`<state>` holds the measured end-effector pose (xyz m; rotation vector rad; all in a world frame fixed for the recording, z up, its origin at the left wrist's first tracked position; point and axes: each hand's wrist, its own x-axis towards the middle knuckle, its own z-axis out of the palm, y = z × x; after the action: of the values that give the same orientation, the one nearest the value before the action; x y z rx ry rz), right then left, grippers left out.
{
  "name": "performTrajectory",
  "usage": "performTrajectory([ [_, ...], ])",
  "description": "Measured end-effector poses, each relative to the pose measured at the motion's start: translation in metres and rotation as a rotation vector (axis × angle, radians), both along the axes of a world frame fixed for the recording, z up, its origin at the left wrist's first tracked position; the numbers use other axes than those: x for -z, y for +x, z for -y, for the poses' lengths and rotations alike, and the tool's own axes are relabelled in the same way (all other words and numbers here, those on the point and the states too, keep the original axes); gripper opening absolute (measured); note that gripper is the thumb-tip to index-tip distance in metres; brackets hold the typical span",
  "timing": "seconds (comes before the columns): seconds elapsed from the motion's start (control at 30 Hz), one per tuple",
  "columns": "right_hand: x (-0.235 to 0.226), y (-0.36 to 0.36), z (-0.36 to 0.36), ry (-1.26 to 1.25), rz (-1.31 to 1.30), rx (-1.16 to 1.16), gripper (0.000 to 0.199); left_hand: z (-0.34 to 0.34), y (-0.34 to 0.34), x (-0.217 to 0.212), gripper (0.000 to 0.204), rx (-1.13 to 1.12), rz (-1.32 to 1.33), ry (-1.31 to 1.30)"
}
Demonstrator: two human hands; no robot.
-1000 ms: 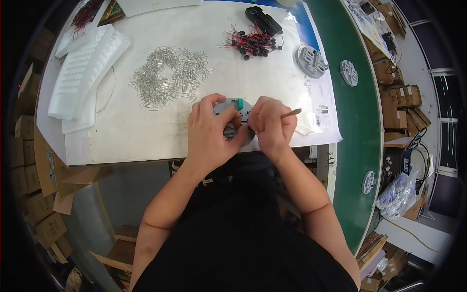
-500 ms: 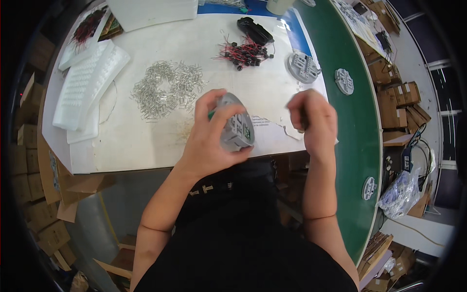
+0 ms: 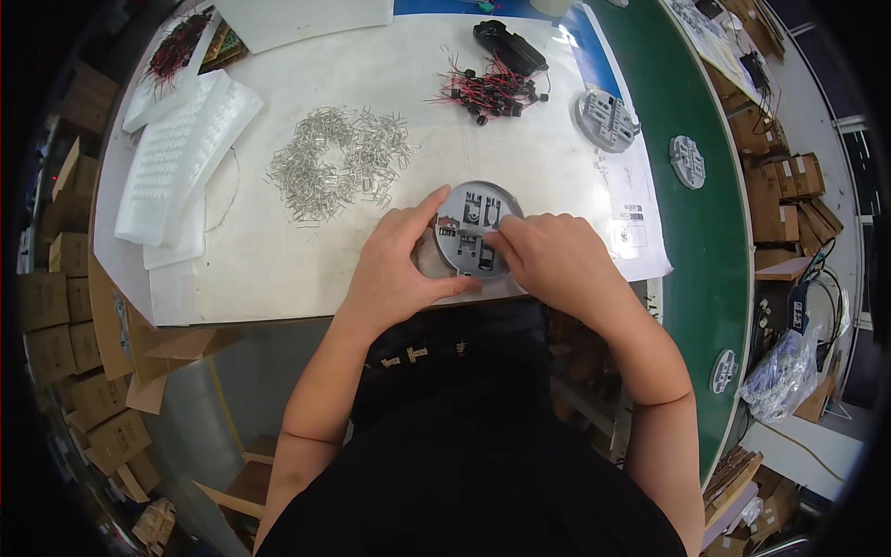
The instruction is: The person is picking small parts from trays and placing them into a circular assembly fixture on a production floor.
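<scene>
A round grey plastic housing [image 3: 477, 197] with dark slots and fittings inside lies face up near the table's front edge. My left hand [image 3: 394, 265] grips its left rim between thumb and fingers. Over its right side is my right hand [image 3: 561, 260], thumb and forefinger pressed together at the middle of the housing. Whatever they may pinch is hidden by the fingers. Left of the housing spreads a loose pile of small bent metal clips [image 3: 339, 162]. Beyond it lies a heap of small black parts with red wires [image 3: 487, 93].
A similar grey housing [image 3: 606, 121] sits at the right on the white sheet; others [image 3: 688, 162] [image 3: 723, 371] stand on the green surface [image 3: 691, 278]. Black tool [image 3: 510, 48] lies at the back. White foam trays [image 3: 176, 158] are stacked at the left, a white box [image 3: 306, 28] behind.
The housing has gone from tilted in my left hand to face up at the table edge. My right hand has moved left, from beside the sheet onto the housing.
</scene>
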<state>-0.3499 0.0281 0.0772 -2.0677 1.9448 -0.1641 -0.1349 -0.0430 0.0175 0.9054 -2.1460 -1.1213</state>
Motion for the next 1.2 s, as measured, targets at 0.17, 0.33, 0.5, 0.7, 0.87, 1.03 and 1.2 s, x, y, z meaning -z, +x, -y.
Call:
performTrajectory([
  [0.17, 0.007, 0.002, 0.003, -0.067, -0.002, -0.043, 0.035, 0.000, 0.000, 0.004, 0.106, -0.002, -0.026, -0.049],
  [0.33, 0.011, 0.002, 0.003, -0.048, 0.021, -0.034, 0.035, 0.000, -0.001, 0.004, 0.107, -0.009, -0.019, -0.038],
  [0.5, 0.011, -0.001, 0.004, -0.026, 0.065, -0.035, 0.034, 0.000, -0.001, 0.004, 0.106, 0.001, -0.027, -0.063],
  [0.7, 0.011, -0.002, 0.005, 0.008, 0.082, -0.029, 0.034, 0.000, -0.001, 0.003, 0.107, 0.007, -0.021, -0.080],
  [0.87, 0.007, 0.005, 0.006, 0.057, 0.103, 0.009, 0.033, 0.000, -0.001, 0.005, 0.108, 0.009, -0.025, -0.077],
  [1.03, -0.004, 0.017, 0.007, 0.051, 0.030, -0.013, 0.032, 0.000, -0.002, 0.008, 0.109, 0.010, -0.055, -0.078],
  [1.2, -0.015, 0.018, 0.007, 0.067, -0.010, -0.042, 0.028, -0.003, -0.001, 0.007, 0.110, -0.013, -0.031, -0.062],
])
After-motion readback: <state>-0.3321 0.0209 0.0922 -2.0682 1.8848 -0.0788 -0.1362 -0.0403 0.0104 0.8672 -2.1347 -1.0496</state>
